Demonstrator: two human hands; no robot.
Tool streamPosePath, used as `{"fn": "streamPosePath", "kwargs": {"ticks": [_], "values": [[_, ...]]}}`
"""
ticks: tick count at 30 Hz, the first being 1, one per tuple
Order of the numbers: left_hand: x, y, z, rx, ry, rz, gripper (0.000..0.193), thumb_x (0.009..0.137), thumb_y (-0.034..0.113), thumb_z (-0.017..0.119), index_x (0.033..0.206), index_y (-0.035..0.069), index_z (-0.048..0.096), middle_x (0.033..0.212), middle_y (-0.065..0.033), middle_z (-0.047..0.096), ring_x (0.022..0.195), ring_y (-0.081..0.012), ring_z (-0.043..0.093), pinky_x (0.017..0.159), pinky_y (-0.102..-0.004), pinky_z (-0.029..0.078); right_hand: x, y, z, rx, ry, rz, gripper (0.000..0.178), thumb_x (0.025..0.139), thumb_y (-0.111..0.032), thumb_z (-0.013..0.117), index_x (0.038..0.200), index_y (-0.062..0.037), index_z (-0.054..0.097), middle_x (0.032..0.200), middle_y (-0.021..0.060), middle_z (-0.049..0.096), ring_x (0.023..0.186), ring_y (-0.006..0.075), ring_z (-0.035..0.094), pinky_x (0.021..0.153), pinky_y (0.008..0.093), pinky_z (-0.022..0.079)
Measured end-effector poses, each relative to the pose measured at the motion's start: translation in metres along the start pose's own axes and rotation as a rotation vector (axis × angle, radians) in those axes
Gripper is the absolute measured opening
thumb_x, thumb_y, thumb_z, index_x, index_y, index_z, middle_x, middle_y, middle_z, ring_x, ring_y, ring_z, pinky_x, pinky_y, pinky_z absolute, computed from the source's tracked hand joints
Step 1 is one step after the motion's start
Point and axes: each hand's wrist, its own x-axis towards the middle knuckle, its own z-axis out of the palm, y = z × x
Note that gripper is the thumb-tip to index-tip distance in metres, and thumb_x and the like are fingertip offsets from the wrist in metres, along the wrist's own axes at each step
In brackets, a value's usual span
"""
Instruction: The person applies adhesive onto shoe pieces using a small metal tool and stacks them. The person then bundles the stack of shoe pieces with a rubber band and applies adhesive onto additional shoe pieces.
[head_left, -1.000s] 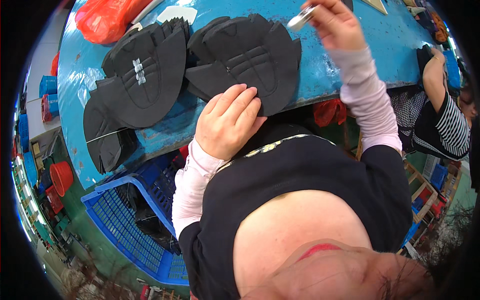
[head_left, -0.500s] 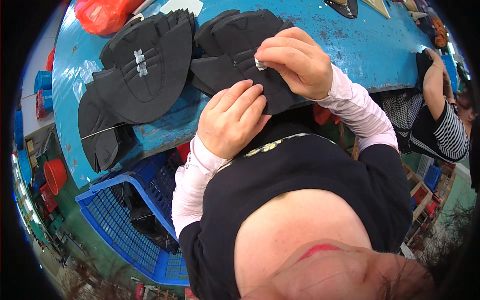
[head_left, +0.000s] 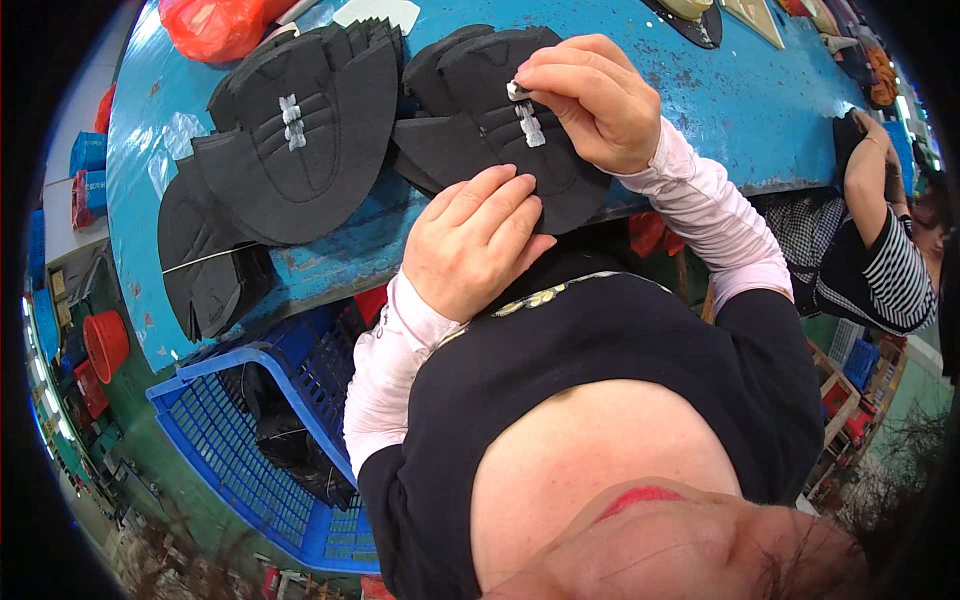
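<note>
Now baring a jagged, glossy white patch [head_left: 532, 128] on the curved, matte black sheet stack [head_left: 572, 178] just nearer than the fingertips of the right hand [head_left: 610, 115], pinched narrow on a small white scrap [head_left: 517, 91], while steadying below with the flat, empty left hand [head_left: 472, 238], apparently matching the patched black stack [head_left: 345, 185] left of its fingers

at one o'clock, the right hand [head_left: 600, 110] pinches a small whitish piece [head_left: 517, 91] over a black stack [head_left: 495, 140] at twelve; the left hand [head_left: 475, 240] rests on the stack's six o'clock edge. a second black stack [head_left: 325, 185] lies at ten on the blue table [head_left: 700, 130].
</note>
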Motion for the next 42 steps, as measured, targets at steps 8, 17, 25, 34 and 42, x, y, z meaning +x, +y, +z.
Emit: {"fn": "streamPosePath", "kwargs": {"ticks": [8,17,25,34,42], "values": [[0.001,0.002,-0.001,0.005,-0.010,-0.014,0.030,0.077,0.014,0.082,0.103,0.003,0.072,0.113,-0.0115,0.072,0.112,-0.0287,0.068,0.088,-0.0383,0.055,-0.003,-0.007,-0.003,0.051,-0.056,0.018,0.028,0.081,0.004,0.077,0.107,-0.0041,0.071,0.102,0.0096,0.073,0.091,0.0284,0.066,0.078,0.0346,0.055],[0.005,0.006,-0.002,0.059,0.038,0.005,0.019,0.077,0.001,0.076,0.095,0.004,0.071,0.103,-0.0088,0.074,0.102,-0.0268,0.072,0.081,-0.0352,0.056,-0.010,-0.040,-0.040,0.282,0.084,0.326,0.025,0.084,0.009,0.074,0.107,0.0002,0.070,0.103,0.0123,0.072,0.093,0.0252,0.067,0.082,0.0312,0.054],[0.028,0.008,-0.028,-0.406,0.136,-0.493,0.019,0.081,-0.006,0.065,0.098,0.001,0.069,0.094,-0.0126,0.073,0.085,-0.0259,0.072,0.077,-0.0332,0.056,-0.035,-0.010,-0.077,0.720,0.533,0.569,0.025,0.101,0.003,0.058,0.125,0.0069,0.058,0.121,0.0196,0.066,0.108,0.0214,0.064,0.099,0.0323,0.049],[0.001,-0.040,-0.084,0.127,0.752,-0.007,0.023,0.091,-0.014,0.055,0.112,-0.005,0.056,0.114,-0.0298,0.068,0.113,-0.0417,0.067,0.099,-0.0467,0.054,-0.055,0.153,-0.117,0.156,0.650,0.662,0.013,0.097,-0.003,0.066,0.110,-0.0033,0.068,0.096,0.0056,0.072,0.086,0.0105,0.066,0.076,0.0245,0.053],[-0.044,-0.037,-0.098,0.677,0.211,-0.581,0.034,0.074,-0.013,0.050,0.094,0.005,0.071,0.114,-0.0129,0.074,0.113,-0.0332,0.068,0.102,-0.0437,0.043,-0.080,0.245,-0.127,-0.548,0.233,0.712,0.017,0.088,-0.016,0.066,0.102,-0.0078,0.070,0.094,0.0125,0.073,0.090,0.0291,0.071,0.080,0.0370,0.055]]}}
